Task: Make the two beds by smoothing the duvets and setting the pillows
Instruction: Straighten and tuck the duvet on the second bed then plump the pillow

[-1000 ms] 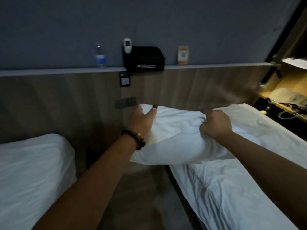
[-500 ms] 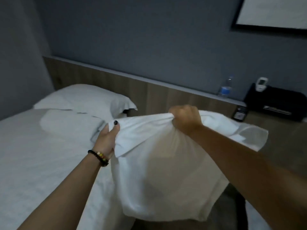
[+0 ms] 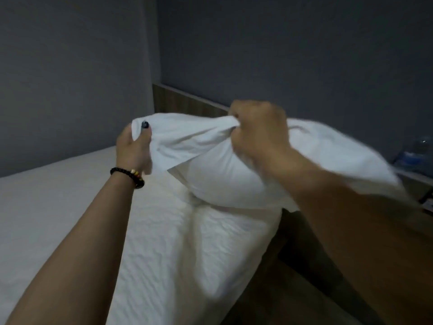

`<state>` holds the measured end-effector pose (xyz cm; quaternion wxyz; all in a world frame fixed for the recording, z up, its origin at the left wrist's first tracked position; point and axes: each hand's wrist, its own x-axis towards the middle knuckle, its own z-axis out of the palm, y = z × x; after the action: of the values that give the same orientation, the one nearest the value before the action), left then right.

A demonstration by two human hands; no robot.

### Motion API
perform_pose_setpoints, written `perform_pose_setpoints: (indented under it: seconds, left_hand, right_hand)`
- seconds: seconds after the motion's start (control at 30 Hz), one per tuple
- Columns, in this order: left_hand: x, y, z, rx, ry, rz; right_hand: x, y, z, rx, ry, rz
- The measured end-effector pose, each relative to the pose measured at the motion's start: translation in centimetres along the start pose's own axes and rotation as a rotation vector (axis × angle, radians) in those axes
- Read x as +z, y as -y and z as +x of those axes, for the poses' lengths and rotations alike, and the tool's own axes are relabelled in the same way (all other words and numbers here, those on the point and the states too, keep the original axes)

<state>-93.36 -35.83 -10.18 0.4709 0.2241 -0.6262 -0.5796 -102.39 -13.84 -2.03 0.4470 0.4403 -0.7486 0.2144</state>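
I hold a white pillow (image 3: pixel 234 174) in the air over the head end of the left bed. My left hand (image 3: pixel 133 148), with a beaded bracelet on the wrist, grips the pillowcase at its left corner. My right hand (image 3: pixel 257 132) is clenched on a bunch of the pillowcase along the top edge. Below lies the white duvet (image 3: pixel 164 242) of the left bed, wrinkled near its right edge. The pillow hides the head of the bed behind it.
A wooden headboard panel (image 3: pixel 187 102) runs along the grey back wall. A side wall (image 3: pixel 70 78) closes off the bed's left. A water bottle (image 3: pixel 419 151), blurred, stands on the ledge at far right. Dark floor (image 3: pixel 293 277) lies between the beds.
I have swung the pillow from the right bed across the gap to the left bed. Both hands keep their grip, and the pillow now hangs over the left bed's head end.
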Motion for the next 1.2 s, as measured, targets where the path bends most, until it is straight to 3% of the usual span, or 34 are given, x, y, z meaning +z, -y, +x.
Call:
perform_pose_setpoints:
  seconds: [0.07, 0.13, 0.2, 0.27, 0.37, 0.47, 0.7, 0.77, 0.83, 0.97, 1.2]
  left_hand:
    - [-3.9, 5.0, 0.2, -0.16, -0.129, 0.175]
    - [-7.9, 9.6, -0.9, -0.414, -0.204, 0.333]
    - [-11.0, 12.8, -2.9, -0.631, -0.153, 0.512]
    - [-13.0, 14.3, -5.6, -0.684, -0.112, 0.63]
    - [-11.9, 14.1, -10.6, -0.59, -0.047, 0.645]
    - [-7.7, 12.2, -17.2, -0.484, 0.15, 0.589]
    - [4.3, 5.8, -34.2, -0.314, 0.645, 0.487]
    - [7.8, 3.7, -39.3, -0.243, 0.812, 0.47]
    - [11.2, 2.1, -44.3, -0.183, 0.985, 0.463]
    - [17.5, -1.2, -54.2, -0.076, 1.248, 0.463]
    - [24.6, -5.1, -70.8, 0.159, 1.688, 0.405]
  right_hand:
    - [3.7, 4.6, -5.0, 0.08, 0.16, 0.13]
    - [7.2, 8.7, -10.7, 0.239, 0.652, 0.274]
    - [9.6, 10.7, -16.0, 0.271, 1.094, 0.386]
    - [9.8, 11.0, -19.4, 0.204, 1.278, 0.454]
    - [7.6, 9.2, -22.2, 0.239, 1.226, 0.45]
    - [2.9, 6.3, -24.7, 0.356, 1.136, 0.434]
    - [-16.3, 2.3, -36.7, 0.676, 0.885, 0.29]
    - [-22.3, 1.8, -41.4, 0.707, 0.882, 0.18]
    - [-28.2, 1.6, -45.7, 0.785, 0.978, 0.042]
    - [-38.5, 1.8, -52.8, 1.077, 1.081, -0.082]
    - [-52.3, 2.5, -62.2, 1.585, 0.843, -0.275]
